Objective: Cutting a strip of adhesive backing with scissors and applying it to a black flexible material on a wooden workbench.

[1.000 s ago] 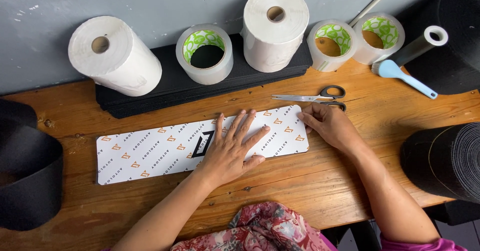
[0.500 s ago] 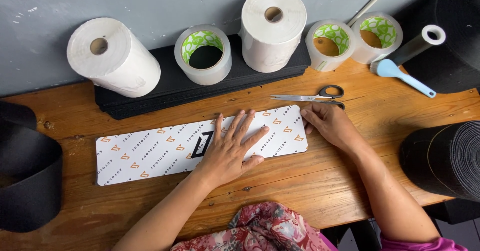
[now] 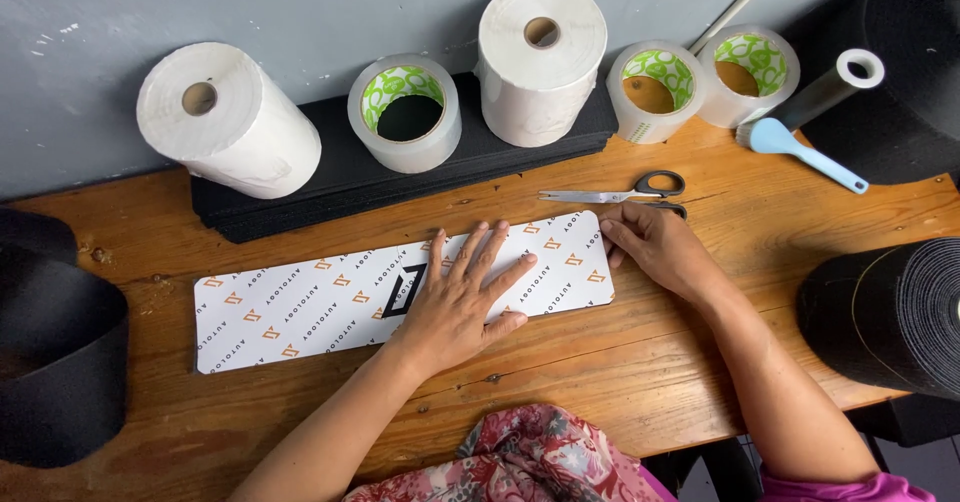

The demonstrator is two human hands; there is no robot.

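A long white flat package (image 3: 300,307) with an orange pattern and a black mark lies across the wooden table (image 3: 620,362). My left hand (image 3: 462,297) rests flat on its right half, fingers spread. At the package's right end my right hand (image 3: 655,250) touches the edge with curled fingers. Scissors (image 3: 620,192) with black handles lie just behind that hand.
Against the grey wall stand two white paper rolls (image 3: 232,120) (image 3: 540,57) and three clear tape rolls (image 3: 405,112) (image 3: 655,90) (image 3: 745,74) on a stack of black sheets (image 3: 330,187). A blue-handled tool (image 3: 800,152) lies at the right. Black material rolls (image 3: 885,312) (image 3: 55,352) flank the table.
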